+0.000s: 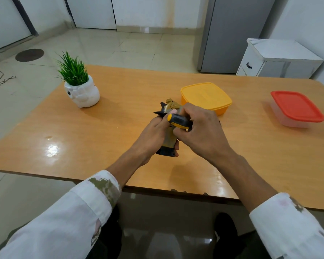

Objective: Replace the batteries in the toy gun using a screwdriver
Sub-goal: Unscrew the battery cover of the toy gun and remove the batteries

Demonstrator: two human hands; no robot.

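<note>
Here, left hand [154, 134] grips toy gun [168, 141], right hand [201, 132] grips screwdriver [179, 120], yellow box [206, 96] just behind, table edge [150, 189] near

potted plant [78, 85], yellow box [206, 97], red-lidded tub [296, 109]

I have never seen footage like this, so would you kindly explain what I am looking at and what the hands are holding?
No machine here: one camera worn on a person's head looks down at their two hands. The left hand grips a gold and black toy gun over a wooden table; the right hand holds a yellow and black screwdriver by the gun. On the table stand a potted plant, a yellow lidded box and a clear box with a red lid.
</note>
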